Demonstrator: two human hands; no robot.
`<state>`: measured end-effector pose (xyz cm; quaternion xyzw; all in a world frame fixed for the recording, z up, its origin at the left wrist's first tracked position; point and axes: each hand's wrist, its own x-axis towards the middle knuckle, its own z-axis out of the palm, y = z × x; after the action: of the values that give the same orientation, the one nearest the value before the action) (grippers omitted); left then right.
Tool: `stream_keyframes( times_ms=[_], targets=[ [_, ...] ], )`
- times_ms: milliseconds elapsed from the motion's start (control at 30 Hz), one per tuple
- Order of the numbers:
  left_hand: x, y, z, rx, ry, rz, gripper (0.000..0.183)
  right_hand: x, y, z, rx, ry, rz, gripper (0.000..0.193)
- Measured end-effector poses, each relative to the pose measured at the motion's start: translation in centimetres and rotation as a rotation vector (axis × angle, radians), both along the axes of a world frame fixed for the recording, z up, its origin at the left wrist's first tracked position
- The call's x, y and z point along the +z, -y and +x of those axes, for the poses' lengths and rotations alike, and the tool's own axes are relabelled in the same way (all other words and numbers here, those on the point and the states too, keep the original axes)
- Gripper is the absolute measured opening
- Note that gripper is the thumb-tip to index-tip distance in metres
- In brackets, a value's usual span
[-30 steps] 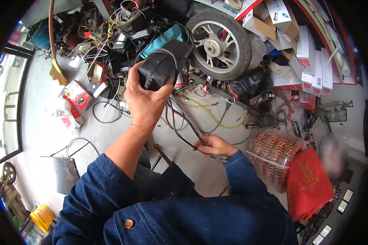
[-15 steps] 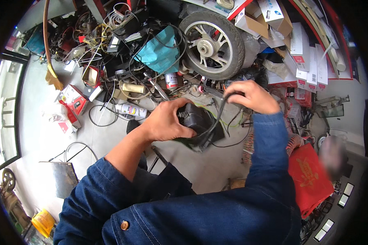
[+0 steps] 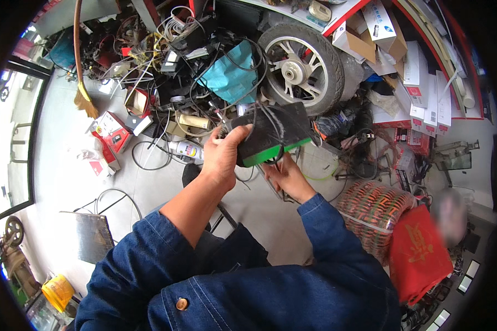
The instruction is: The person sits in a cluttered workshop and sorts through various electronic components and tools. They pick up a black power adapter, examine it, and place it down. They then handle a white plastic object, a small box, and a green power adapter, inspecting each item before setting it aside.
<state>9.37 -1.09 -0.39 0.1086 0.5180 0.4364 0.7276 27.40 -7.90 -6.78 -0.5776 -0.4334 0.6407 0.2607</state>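
My left hand (image 3: 222,157) grips the left end of a black charger (image 3: 298,121), a box with a bright green side strip, its thumb on top. Dark cable (image 3: 270,117) runs over the charger's upper face and down past the green strip. Below the box, my right hand (image 3: 290,179) is closed round part of that cable; its fingertips are partly hidden under the charger. The box is held tilted in the air above the floor clutter.
A spoked wheel with tyre (image 3: 334,71) leans beyond the charger, beside a teal bag (image 3: 232,74). A spray can (image 3: 186,149) lies on the floor (image 3: 154,193). At right are a clear bag of coiled springs (image 3: 370,212) and a red bag (image 3: 422,254). White boxes (image 3: 414,77) stand far right.
The charger has turned so its broad face and green strip show. My right hand has come down and left with the cable, from beyond the box to beneath it.
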Motion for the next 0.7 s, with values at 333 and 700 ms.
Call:
stream_keyframes(
  times_ms=[333, 700],
  targets=[
    [-1.2, -1.4, -1.0, -0.011, -0.388, 0.133, 0.041, 14.1, -0.6, 5.0, 0.161, 0.768, 0.818, 0.012],
    [0.5, -0.4, -0.4, -0.584, 0.168, 0.055, 0.043, 5.6, -11.8, 6.4, 0.262, -0.101, 0.379, 0.025]
  ],
)
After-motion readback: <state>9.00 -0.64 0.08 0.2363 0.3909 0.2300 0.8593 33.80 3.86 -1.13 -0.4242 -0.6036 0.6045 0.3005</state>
